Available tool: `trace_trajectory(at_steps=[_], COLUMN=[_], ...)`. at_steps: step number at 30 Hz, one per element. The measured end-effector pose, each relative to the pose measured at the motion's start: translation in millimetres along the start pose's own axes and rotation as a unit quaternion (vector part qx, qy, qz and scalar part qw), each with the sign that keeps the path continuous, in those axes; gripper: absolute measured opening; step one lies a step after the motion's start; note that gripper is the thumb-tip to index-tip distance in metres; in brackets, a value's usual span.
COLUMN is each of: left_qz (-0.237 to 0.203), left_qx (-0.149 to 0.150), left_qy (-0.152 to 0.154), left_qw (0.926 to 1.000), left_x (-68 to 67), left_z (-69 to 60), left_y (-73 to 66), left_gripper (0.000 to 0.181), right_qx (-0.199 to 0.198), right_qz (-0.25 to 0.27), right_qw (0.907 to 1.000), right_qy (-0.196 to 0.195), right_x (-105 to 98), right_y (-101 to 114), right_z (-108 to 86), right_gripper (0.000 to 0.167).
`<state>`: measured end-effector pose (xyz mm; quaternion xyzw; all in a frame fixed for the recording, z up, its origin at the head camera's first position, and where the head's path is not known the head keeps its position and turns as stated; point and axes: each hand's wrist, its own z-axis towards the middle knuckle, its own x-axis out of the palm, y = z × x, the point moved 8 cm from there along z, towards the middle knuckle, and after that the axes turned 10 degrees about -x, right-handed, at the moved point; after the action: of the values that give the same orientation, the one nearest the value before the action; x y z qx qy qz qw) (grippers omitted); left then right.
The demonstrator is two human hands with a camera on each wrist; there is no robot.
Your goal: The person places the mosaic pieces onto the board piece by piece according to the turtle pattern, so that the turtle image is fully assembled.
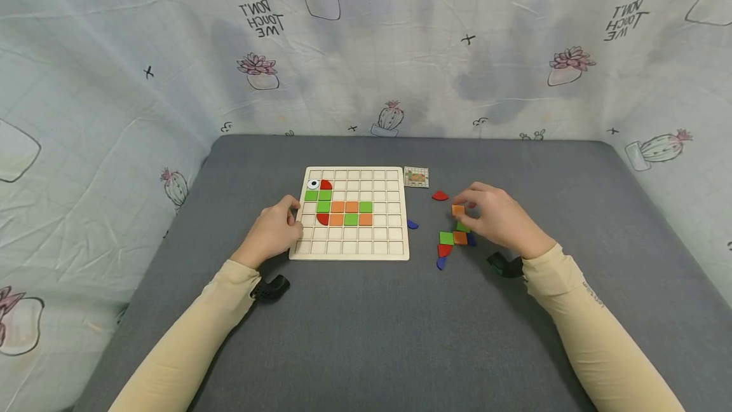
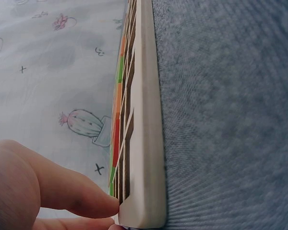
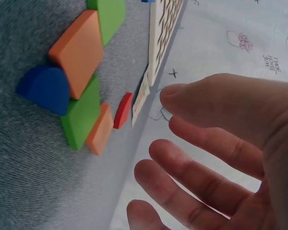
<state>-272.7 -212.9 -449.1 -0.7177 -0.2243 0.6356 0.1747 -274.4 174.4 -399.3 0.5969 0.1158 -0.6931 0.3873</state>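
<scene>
At the left edge of the pale grid board [image 1: 349,254], my left hand [image 1: 271,231] holds the rim with thumb and finger; in the left wrist view its fingertips [image 2: 113,209] meet the rim. An eye tile [image 1: 313,184] and several red, green and orange tiles lie in the board's cells. Over the loose pieces hovers my right hand [image 1: 496,216], thumb and fingers spread around an orange square [image 1: 458,210]. The right wrist view shows that orange square [image 3: 101,130] on the table, clear of the relaxed right fingers [image 3: 175,160].
Beside the board's upper right corner lies a small patterned card [image 1: 416,177]. Loose pieces nearby include a red one [image 1: 440,196], a blue one [image 1: 412,224], a green square [image 1: 446,238] and another orange square [image 1: 460,238]. Patterned cloth hangs behind the grey table.
</scene>
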Motion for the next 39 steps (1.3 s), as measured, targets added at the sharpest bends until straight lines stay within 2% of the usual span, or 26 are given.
trace_trajectory(at_steps=[9,18,24,39], left_qz=[0.000,0.003,0.004,0.004], left_qx=[-0.005,-0.005,-0.002,0.001], left_qy=[0.004,0.000,0.001,-0.003], left_qw=[1.0000,1.0000,1.0000,1.0000], left_x=[1.1,0.2,0.8,0.8], left_z=[0.0,-0.3,0.4,0.8], left_y=[1.2,1.3,1.0,0.4], left_gripper=[0.041,0.041,0.042,0.041], right_qx=[0.024,0.048,0.038,0.017], right_qz=[0.009,0.022,0.015,0.025], right_qw=[0.9995,0.9970,0.9979,0.9986], right_qy=[0.020,0.056,0.050,0.043], right_x=[6,23,29,32], right_y=[-8,-20,-20,-16], right_z=[3.3,7.2,7.1,7.1], right_gripper=[0.018,0.030,0.033,0.015])
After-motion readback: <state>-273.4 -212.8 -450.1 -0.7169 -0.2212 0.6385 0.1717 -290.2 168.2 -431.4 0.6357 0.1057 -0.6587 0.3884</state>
